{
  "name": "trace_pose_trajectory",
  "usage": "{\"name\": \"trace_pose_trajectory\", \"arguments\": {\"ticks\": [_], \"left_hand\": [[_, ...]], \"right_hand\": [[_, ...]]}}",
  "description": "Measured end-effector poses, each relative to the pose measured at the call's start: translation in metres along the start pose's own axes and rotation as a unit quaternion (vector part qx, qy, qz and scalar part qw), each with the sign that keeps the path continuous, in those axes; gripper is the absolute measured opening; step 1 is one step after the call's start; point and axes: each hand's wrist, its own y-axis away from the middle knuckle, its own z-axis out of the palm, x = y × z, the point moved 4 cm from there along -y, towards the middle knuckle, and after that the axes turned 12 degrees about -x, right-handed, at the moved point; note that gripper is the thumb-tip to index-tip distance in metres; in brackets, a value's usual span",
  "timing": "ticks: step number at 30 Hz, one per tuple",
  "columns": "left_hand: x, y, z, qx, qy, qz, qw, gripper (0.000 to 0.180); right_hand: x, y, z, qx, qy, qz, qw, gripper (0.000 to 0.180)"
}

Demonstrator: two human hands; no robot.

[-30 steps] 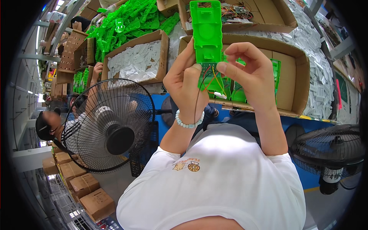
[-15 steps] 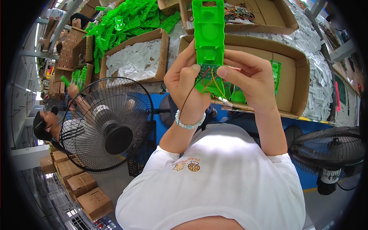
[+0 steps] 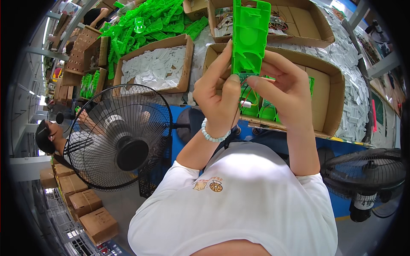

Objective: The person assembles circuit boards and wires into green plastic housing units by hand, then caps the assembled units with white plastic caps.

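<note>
Between both hands I hold a long bright green plastic housing (image 3: 248, 38), its hollow, ribbed inside facing me. My left hand (image 3: 218, 96) grips its left side, with a beaded bracelet at the wrist. Round the right side close the fingers of my right hand (image 3: 282, 87). Both thumbs press at a small green circuit board (image 3: 243, 78) at the housing's lower end, mostly covered by the thumbs. Thin red, yellow and dark wires hang from it, with a white connector (image 3: 245, 104) below. Behind my hands, more green housings (image 3: 268, 112) lie in a cardboard box (image 3: 335, 91).
Beyond stands another cardboard box (image 3: 305, 25) holding wired parts. At the left are a box of white pieces (image 3: 149, 68) and a heap of green parts (image 3: 149, 23). Fans stand at left (image 3: 132, 155) and right (image 3: 373, 170). A co-worker (image 3: 53, 136) sits beyond the left fan.
Both hands and the housing have shifted right in the picture, and the housing has tilted. The thumbs now cover more of the circuit board. The co-worker's raised hand has come down.
</note>
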Motion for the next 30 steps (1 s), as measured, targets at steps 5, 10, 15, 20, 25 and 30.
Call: {"name": "trace_pose_trajectory", "arguments": {"ticks": [5, 10, 15, 20, 25, 30], "left_hand": [[0.001, 0.004, -0.004, -0.016, -0.101, 0.038, 0.994, 0.051], [0.007, 0.001, -0.004, -0.033, -0.191, 0.079, 0.978, 0.050], [0.011, 0.001, -0.003, -0.040, -0.214, 0.078, 0.973, 0.050], [0.006, -0.006, -0.003, 0.021, 0.033, -0.047, 0.998, 0.052], [0.005, -0.005, -0.001, 0.024, 0.105, -0.108, 0.988, 0.056], [0.002, -0.003, -0.008, -0.051, 0.153, -0.107, 0.981, 0.057]], "right_hand": [[0.003, -0.002, 0.002, 0.018, 0.048, 0.002, 0.999, 0.039], [0.001, 0.000, 0.001, 0.030, 0.087, 0.002, 0.996, 0.038], [0.002, 0.001, 0.001, 0.031, 0.092, 0.003, 0.995, 0.039], [0.005, -0.003, -0.007, -0.035, -0.008, 0.003, 0.999, 0.040], [0.007, 0.000, -0.013, -0.041, 0.022, 0.012, 0.999, 0.041], [0.006, 0.002, -0.011, -0.017, 0.049, 0.008, 0.999, 0.041]]}}
